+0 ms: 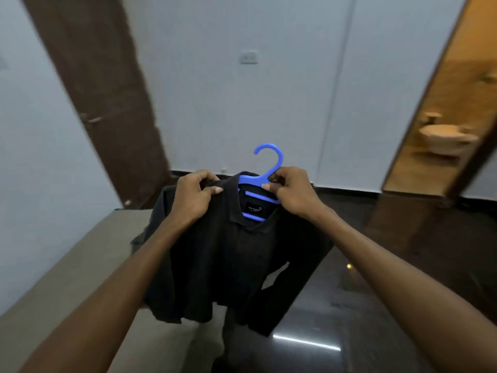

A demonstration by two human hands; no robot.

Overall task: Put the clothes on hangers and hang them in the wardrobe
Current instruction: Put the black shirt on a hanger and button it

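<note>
Shirt (215, 254) hangs in mid-air on the blue hanger (265, 170), above bed and floor. Left hand (195, 193) pinches its collar; right hand (289, 188) grips the hanger's neck. A shoulder not fully seated could slide off if either grip loosens. Its neck label is too blurred to read.

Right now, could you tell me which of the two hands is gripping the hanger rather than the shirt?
The right hand pinches the blue hanger just below its hook; the left hand grips the black shirt at the collar instead.
</note>
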